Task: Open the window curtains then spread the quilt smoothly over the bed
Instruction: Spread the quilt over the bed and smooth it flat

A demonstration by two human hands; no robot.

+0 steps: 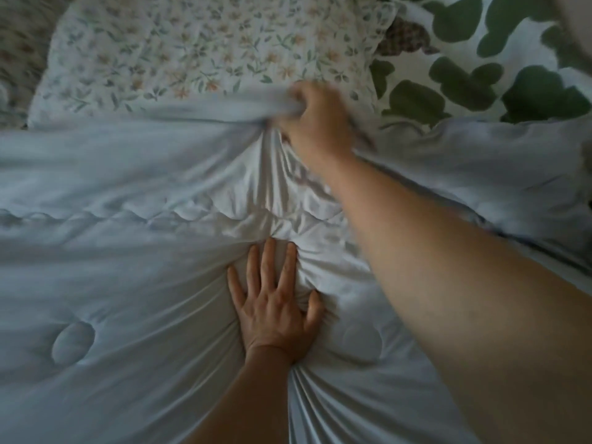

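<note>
A pale blue quilt [105, 238] covers most of the bed, with creases fanning out from the middle. My right hand [315, 121] is stretched forward and closed in a fist on the quilt's top edge, bunching it just below the floral pillow [192, 49]. My left hand [275, 302] lies flat on the quilt nearer to me, fingers spread, pressing the fabric down. The curtains are out of view.
A white cloth with large green blotches [480, 59] lies at the upper right beside the pillow. A small checked patch [405, 35] shows between them. Floral bedding [19, 52] shows at the far left.
</note>
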